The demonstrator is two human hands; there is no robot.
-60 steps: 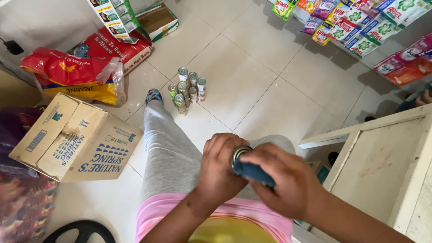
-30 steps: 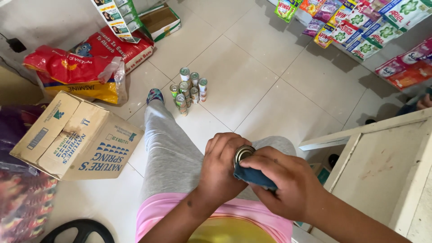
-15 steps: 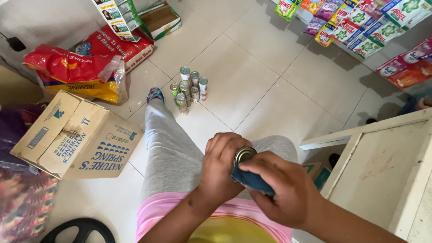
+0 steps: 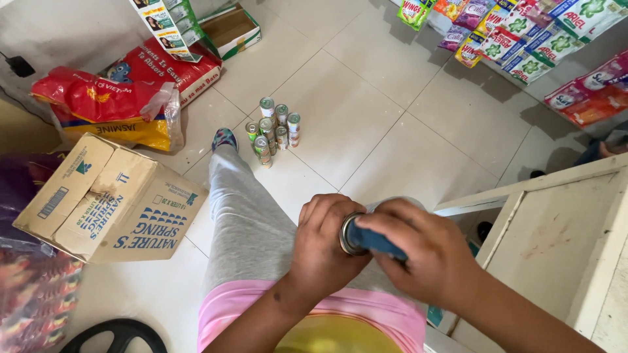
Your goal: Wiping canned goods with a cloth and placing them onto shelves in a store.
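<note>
My left hand [image 4: 324, 245] is wrapped around a small metal can [image 4: 348, 233] above my lap; only the can's round rim shows. My right hand [image 4: 418, 255] presses a blue cloth [image 4: 373, 240] against the can's end. Both hands hover over my grey-trousered leg [image 4: 245, 209], which stretches out across the tiled floor. Several small cans [image 4: 271, 131] with green labels stand in a cluster on the floor just past my foot [image 4: 224, 138].
A cardboard box [image 4: 108, 199] lies at the left. Behind it are red and yellow sacks [image 4: 108, 108]. A pale wooden crate [image 4: 562, 242] stands at the right. Hanging sachet packs [image 4: 523, 33] line the top right. A black ring-shaped thing [image 4: 114, 336] lies at the bottom left.
My right hand has shifted the blue cloth slightly over the can's end while the left hand keeps hold of the can. The floor cans have not moved.
</note>
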